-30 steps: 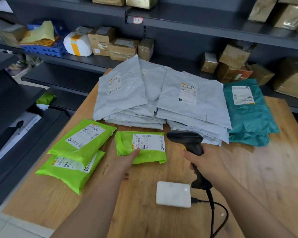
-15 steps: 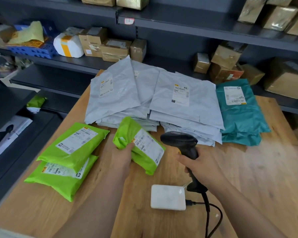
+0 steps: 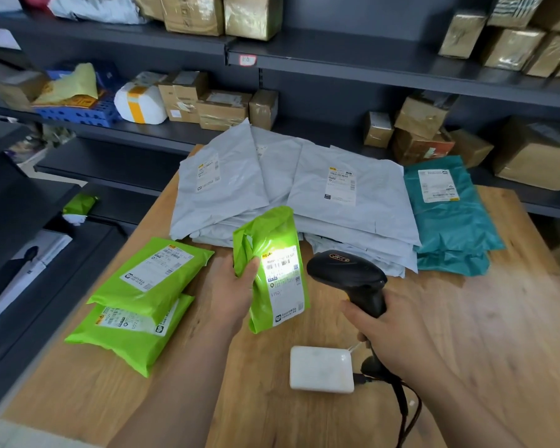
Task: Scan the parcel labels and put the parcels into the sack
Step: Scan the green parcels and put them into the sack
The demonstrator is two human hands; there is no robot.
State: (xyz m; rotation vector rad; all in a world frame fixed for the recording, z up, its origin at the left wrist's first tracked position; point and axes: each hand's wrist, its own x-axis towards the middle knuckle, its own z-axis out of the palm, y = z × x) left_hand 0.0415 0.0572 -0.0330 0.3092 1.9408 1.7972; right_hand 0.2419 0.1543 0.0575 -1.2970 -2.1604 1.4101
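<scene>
Bare forearms point(image 3: 181, 376), bare left grip point(image 3: 236, 294), right grip point(image 3: 398, 337)

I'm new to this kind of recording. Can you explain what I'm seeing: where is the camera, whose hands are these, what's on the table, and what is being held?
There is no machine: a person works with bare hands, filmed by one wide-angle camera on their head, looking down. The left hand grips a green parcel, raised with its lit label facing the black scanner gripped by the right hand. On the wooden table lie two more green parcels, a pile of grey mailers, teal parcels and a small white box. Behind stand shelves of cardboard boxes. No sack is in view.
</scene>
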